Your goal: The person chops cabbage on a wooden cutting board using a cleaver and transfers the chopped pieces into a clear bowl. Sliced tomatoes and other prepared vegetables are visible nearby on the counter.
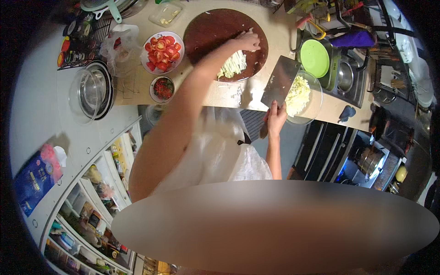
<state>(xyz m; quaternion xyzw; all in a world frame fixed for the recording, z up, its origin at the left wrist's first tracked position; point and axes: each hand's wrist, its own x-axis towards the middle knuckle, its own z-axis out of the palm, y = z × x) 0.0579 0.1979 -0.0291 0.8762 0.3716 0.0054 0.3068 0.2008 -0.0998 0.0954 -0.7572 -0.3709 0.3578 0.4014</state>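
Note:
My left hand [249, 41] is over the far right part of a round brown cutting board [209, 34], fingers curled, with pale scraps beside it; whether it grips any is unclear. Below its wrist lies a pile of shredded pale-green vegetable, likely cabbage [233, 65]. My right hand [276, 118] is closed on the handle of a cleaver [281, 80], its broad blade tilted at the left rim of a clear bowl [318, 110]. Finely chopped pale-yellow vegetable [298, 96] fills part of that bowl.
Left of the board stand a plate of cut tomatoes [162, 53], a small bowl of chopped red and green bits [163, 89] and a clear container [166, 14]. A green basin [314, 58] sits at the sink [357, 86]. A pot [370, 161] is on the stove at right.

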